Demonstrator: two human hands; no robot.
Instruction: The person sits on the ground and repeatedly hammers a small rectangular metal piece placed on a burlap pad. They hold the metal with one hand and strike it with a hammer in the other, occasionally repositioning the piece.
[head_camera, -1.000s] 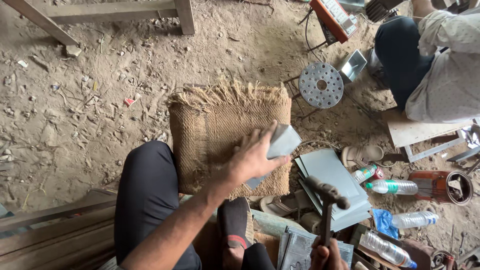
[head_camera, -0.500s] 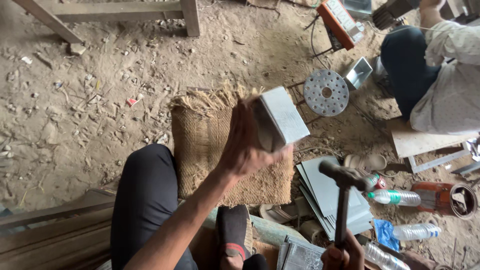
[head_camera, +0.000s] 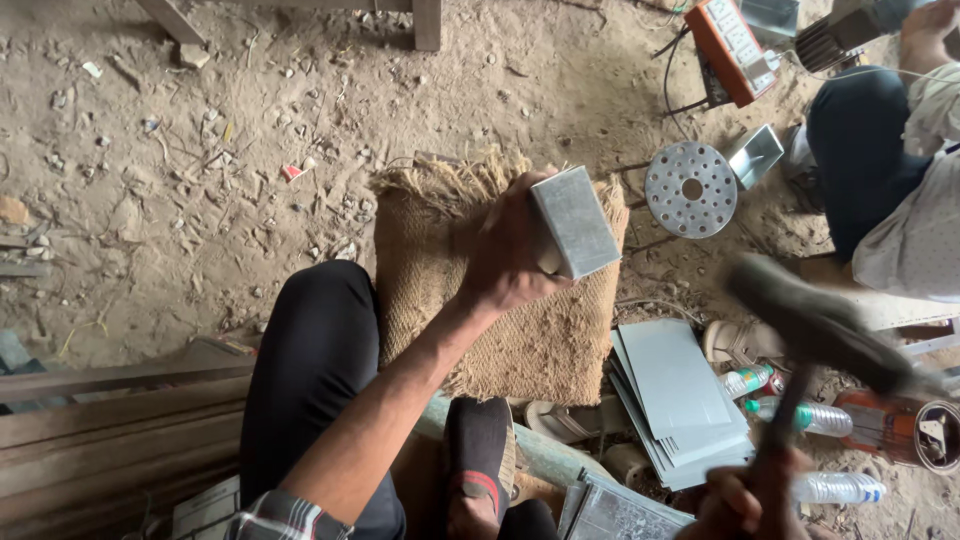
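My left hand (head_camera: 505, 255) grips a grey sheet-metal box (head_camera: 575, 220) and holds it up above a burlap sack mat (head_camera: 520, 330) spread on the dirt floor. My right hand (head_camera: 745, 500) at the bottom edge is closed on the wooden handle of a hammer (head_camera: 815, 325), whose dark head is raised and blurred at the right, apart from the box. My black-trousered leg (head_camera: 315, 380) lies left of the mat.
A stack of flat grey metal sheets (head_camera: 680, 395) lies right of the mat, with plastic bottles (head_camera: 800, 415) beside it. A perforated metal disc (head_camera: 690, 188) and an open metal box (head_camera: 755, 155) sit beyond. Another person (head_camera: 890, 170) sits at the right. Wooden planks (head_camera: 110, 410) lie left.
My left hand has lifted the metal box off the mat and turned it upright. The hammer has swung up higher on the right.
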